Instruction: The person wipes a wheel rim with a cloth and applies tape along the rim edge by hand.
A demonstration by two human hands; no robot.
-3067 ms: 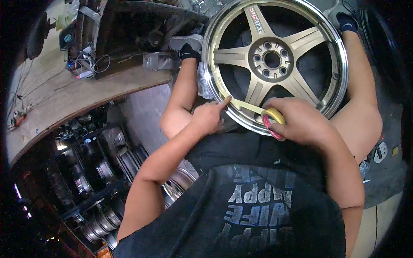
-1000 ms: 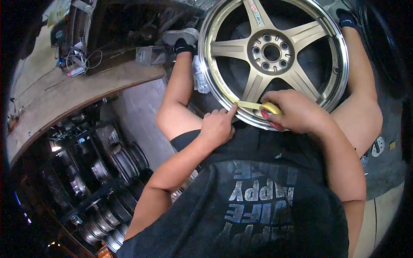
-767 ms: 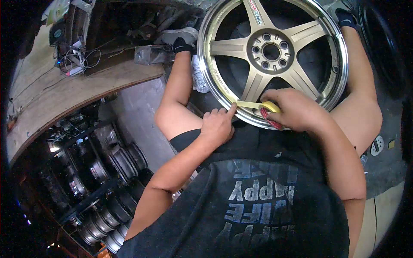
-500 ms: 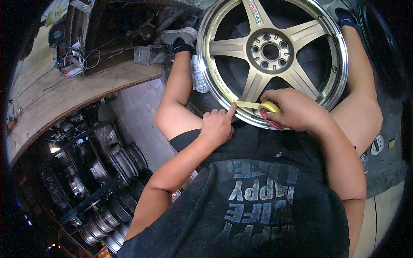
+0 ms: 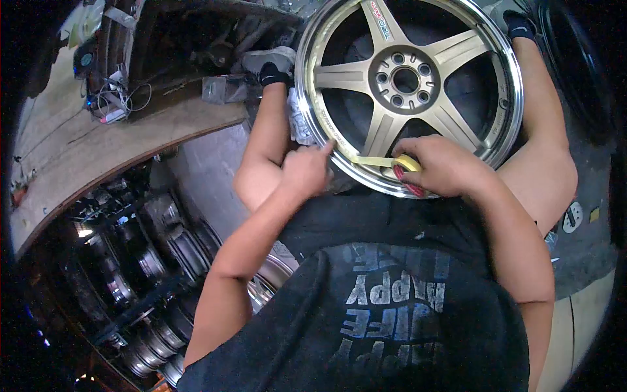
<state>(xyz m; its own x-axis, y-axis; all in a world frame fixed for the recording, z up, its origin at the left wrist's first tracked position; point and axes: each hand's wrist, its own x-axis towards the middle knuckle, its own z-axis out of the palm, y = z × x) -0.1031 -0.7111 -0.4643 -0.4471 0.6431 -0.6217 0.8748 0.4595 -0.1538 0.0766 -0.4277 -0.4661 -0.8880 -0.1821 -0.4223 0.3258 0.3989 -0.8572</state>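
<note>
A gold five-spoke wheel rim [image 5: 343,77] with a polished lip lies face up between the person's legs. My right hand [image 5: 445,163] grips a roll of yellow masking tape [image 5: 409,163] with a red inner core, just over the near edge of the rim. From the roll, a short tape strip [image 5: 373,161] runs taut to the left onto the rim. Pale tape follows the inside of the lip on the left side. My left hand [image 5: 305,168] points its index finger onto that taped edge, its other fingers curled and holding nothing.
Several wheel rims [image 5: 151,261] sit on a dark rack at the lower left. A curved wooden board [image 5: 176,121] carries a power strip with cables [image 5: 114,114]. A black tyre-like ring [image 5: 578,72] is at the upper right. A white perforated disc [image 5: 573,217] lies on the floor.
My left hand has slid left and up along the rim's edge, away from the tape roll. My right hand keeps the roll in nearly the same place. The view has shifted slightly.
</note>
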